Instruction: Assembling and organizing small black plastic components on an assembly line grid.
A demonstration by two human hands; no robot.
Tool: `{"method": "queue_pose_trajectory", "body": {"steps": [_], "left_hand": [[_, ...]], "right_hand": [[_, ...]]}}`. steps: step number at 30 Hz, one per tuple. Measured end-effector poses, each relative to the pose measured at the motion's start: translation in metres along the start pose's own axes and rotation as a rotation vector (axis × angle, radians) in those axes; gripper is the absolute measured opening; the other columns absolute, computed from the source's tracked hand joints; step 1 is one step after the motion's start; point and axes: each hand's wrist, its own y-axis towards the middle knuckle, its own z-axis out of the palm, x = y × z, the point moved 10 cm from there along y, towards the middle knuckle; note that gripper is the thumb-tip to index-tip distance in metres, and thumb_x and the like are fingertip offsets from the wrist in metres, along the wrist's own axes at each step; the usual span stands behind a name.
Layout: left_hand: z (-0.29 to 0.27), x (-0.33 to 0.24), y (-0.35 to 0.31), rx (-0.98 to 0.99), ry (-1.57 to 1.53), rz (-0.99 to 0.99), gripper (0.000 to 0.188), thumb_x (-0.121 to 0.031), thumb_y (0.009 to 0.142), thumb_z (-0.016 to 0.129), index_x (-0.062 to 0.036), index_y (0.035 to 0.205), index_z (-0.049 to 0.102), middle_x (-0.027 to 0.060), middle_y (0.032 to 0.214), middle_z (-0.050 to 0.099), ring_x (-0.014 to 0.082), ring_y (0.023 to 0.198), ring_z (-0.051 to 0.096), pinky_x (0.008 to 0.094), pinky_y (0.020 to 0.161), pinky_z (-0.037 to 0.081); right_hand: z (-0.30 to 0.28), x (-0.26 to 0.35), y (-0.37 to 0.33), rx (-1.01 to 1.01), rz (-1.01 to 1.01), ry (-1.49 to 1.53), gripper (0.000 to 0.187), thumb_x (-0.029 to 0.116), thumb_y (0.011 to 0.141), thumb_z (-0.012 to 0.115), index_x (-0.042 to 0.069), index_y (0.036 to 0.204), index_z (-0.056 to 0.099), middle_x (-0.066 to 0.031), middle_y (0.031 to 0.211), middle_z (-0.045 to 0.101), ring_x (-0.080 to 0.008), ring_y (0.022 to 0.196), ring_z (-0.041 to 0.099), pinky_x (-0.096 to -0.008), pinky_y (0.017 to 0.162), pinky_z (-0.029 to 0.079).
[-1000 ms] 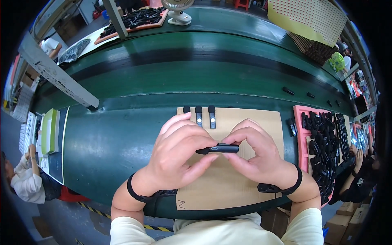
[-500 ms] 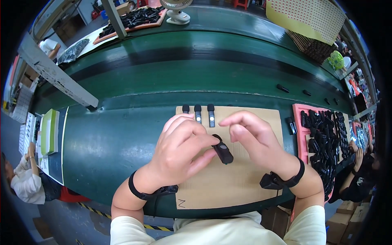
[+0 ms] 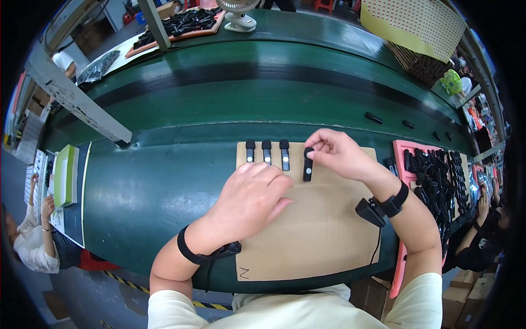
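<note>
My right hand (image 3: 338, 155) pinches the foam top of a small black clip-on microphone (image 3: 308, 171) with a pale round spot. It is held upright at the upper part of the cardboard sheet (image 3: 307, 236). To its left stand three similar microphones in a row: the left one (image 3: 250, 152), the middle one (image 3: 267, 153) and the right one (image 3: 285, 156). Just below that row hovers my left hand (image 3: 246, 200), its fingers bent and the thumb apart from them. Nothing shows in it, though its palm is hidden. Both wrists wear black straps with small devices.
A pink tray (image 3: 401, 164) heaped with black microphones stands on the right. Several lie loose on the green conveyor belt (image 3: 241, 107), such as a black microphone (image 3: 374, 118). A grey post (image 3: 82, 101) rises at left. A fan (image 3: 239, 21) stands at the back; co-workers sit either side.
The microphone has passed from my left hand to my right, which has moved it up beside the row. My left hand has let go. The loose microphones on the belt have shifted slightly left.
</note>
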Motion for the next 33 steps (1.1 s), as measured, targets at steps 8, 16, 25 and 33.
{"method": "queue_pose_trajectory", "body": {"steps": [8, 16, 25, 33], "left_hand": [[0.027, 0.009, -0.008, 0.239, -0.018, -0.091, 0.027, -0.017, 0.075, 0.077, -0.0071, 0.097, 0.064, 0.0069, 0.097, 0.063, 0.0273, 0.094, 0.061, 0.0383, 0.084, 0.048], [0.029, 0.009, -0.008, 0.266, -0.020, -0.106, 0.027, -0.018, 0.076, 0.076, -0.0067, 0.098, 0.064, 0.0075, 0.099, 0.064, 0.0279, 0.096, 0.061, 0.0384, 0.086, 0.048], [0.027, 0.008, -0.008, 0.254, -0.022, -0.096, 0.028, -0.018, 0.076, 0.077, -0.0063, 0.098, 0.065, 0.0084, 0.098, 0.065, 0.0284, 0.096, 0.062, 0.0389, 0.086, 0.049], [0.022, 0.008, -0.007, 0.225, -0.068, -0.097, 0.027, -0.018, 0.076, 0.077, -0.0067, 0.097, 0.065, 0.0088, 0.097, 0.065, 0.0287, 0.094, 0.062, 0.0394, 0.084, 0.049]], "right_hand": [[-0.012, -0.014, 0.026, -0.134, 0.035, -0.262, 0.020, 0.009, 0.088, 0.068, -0.002, 0.105, 0.064, -0.0028, 0.088, 0.063, -0.0061, 0.068, 0.051, -0.0232, 0.064, 0.046], [-0.012, -0.023, 0.035, -0.155, 0.043, -0.329, 0.020, 0.012, 0.088, 0.068, -0.002, 0.102, 0.067, -0.0041, 0.085, 0.064, -0.0080, 0.066, 0.052, -0.0257, 0.064, 0.046], [-0.025, -0.022, 0.036, -0.202, -0.011, -0.370, 0.023, 0.016, 0.086, 0.070, 0.000, 0.102, 0.068, -0.0070, 0.092, 0.065, -0.0110, 0.068, 0.053, -0.0274, 0.065, 0.047], [-0.129, -0.056, 0.039, -0.552, 0.021, -0.912, 0.028, 0.017, 0.083, 0.070, 0.005, 0.108, 0.067, -0.0165, 0.110, 0.063, -0.0326, 0.100, 0.063, -0.0401, 0.089, 0.050]]}}
